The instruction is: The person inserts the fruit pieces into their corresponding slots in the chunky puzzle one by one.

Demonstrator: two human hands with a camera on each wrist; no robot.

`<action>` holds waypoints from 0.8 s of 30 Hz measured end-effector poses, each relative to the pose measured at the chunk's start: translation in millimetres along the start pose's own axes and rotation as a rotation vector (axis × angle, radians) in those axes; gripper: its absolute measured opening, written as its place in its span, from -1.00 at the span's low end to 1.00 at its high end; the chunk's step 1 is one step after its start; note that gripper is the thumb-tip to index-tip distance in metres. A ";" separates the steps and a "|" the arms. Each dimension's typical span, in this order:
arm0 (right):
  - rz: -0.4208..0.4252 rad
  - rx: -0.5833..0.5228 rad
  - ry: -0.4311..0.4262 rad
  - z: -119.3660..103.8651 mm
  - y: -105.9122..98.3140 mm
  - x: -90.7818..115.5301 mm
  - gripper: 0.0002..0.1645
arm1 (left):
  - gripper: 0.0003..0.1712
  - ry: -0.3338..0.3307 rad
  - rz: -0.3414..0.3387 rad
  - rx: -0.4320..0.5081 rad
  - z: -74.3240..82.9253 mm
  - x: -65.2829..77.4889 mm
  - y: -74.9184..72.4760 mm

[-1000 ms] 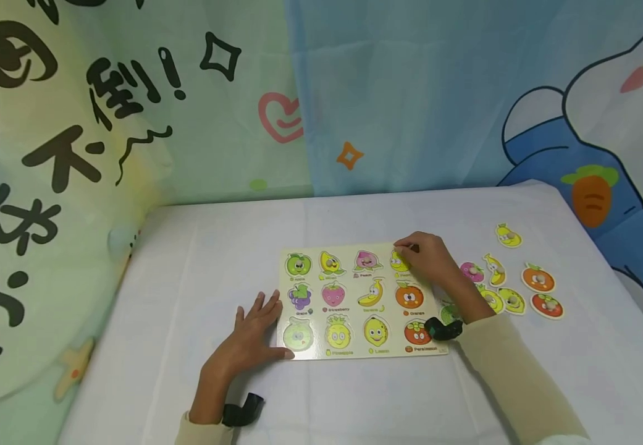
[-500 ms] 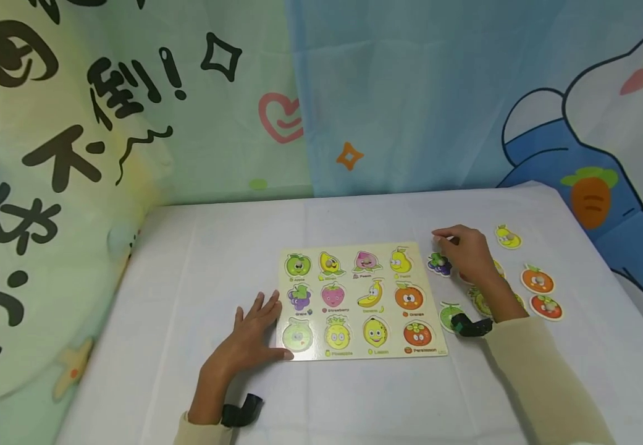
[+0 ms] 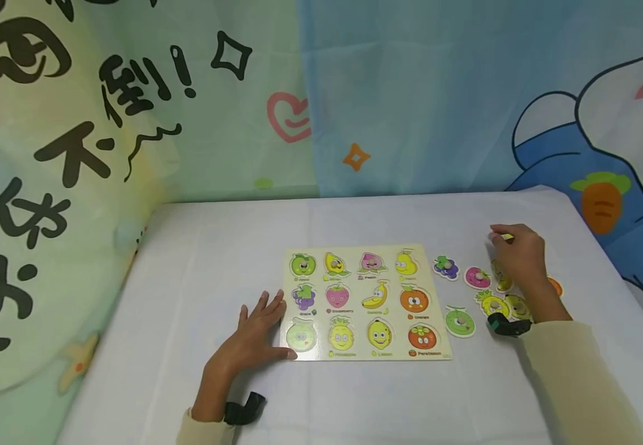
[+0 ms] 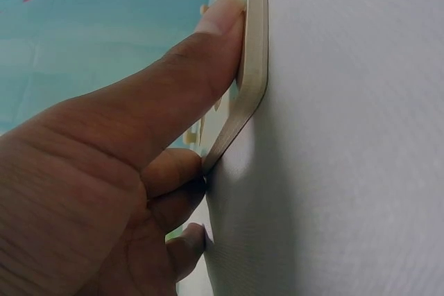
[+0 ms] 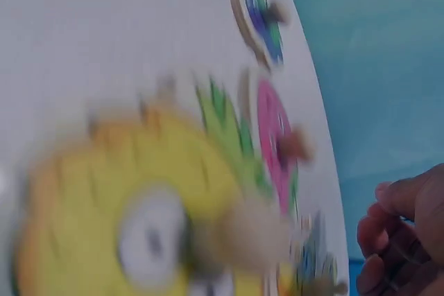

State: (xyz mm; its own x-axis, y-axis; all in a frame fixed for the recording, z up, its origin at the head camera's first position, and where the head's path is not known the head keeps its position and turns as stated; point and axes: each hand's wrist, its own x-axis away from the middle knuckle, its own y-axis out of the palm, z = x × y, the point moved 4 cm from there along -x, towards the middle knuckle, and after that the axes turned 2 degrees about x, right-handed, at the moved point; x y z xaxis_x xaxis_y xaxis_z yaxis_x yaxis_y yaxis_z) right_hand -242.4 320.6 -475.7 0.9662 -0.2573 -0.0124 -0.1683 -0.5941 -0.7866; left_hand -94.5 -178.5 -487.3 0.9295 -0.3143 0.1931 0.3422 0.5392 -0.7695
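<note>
A fruit puzzle board (image 3: 385, 272) lies flat on the white table, with rows of printed cartoon fruits. My left hand (image 3: 251, 337) rests at its left edge, fingers spread; in the left wrist view the thumb (image 4: 215, 32) presses on the board near its corner. My right hand (image 3: 521, 259) hovers at the far right over a yellow piece (image 3: 508, 237), which its fingers partly cover. In the right wrist view the fingers are loosely bent, with nothing visible between them. Near that hand lie a grape piece (image 3: 446, 267), a strawberry piece (image 3: 477, 277) and a pineapple piece (image 3: 490, 304).
A green round piece (image 3: 460, 322) lies just right of the board. An orange piece (image 3: 556, 285) is mostly hidden behind the right hand. Knobs stick up from pieces in the right wrist view. A printed curtain (image 3: 410, 93) hangs behind the table.
My right hand has left the board's upper right corner and moved right, across the loose pieces to the yellow one. The left hand keeps its place. The head view has shifted slightly.
</note>
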 end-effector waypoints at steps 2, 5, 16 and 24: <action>-0.006 0.006 0.069 11.9 -6.6 -1.7 -0.48 | 0.19 0.004 -0.001 0.000 0.6 -0.1 1.1; 0.013 0.004 0.141 31.3 -15.1 -4.6 -0.47 | 0.20 0.005 -0.001 -0.004 -0.4 0.1 3.5; -0.030 -0.106 0.326 69.2 -18.7 -10.3 -0.40 | 0.21 0.009 0.004 -0.012 -0.2 -1.2 5.2; -0.073 -0.114 0.293 66.4 -9.7 -16.3 -0.38 | 0.21 -0.006 0.009 -0.031 -0.6 -2.4 2.9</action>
State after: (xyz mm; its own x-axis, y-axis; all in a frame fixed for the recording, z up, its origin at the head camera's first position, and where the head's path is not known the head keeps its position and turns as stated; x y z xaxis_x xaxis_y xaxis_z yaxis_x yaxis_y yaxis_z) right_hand -243.5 381.2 -508.8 0.8820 -0.4094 0.2333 -0.1370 -0.6966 -0.7043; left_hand -95.8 -176.6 -490.3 0.9333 -0.3047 0.1902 0.3299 0.5178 -0.7894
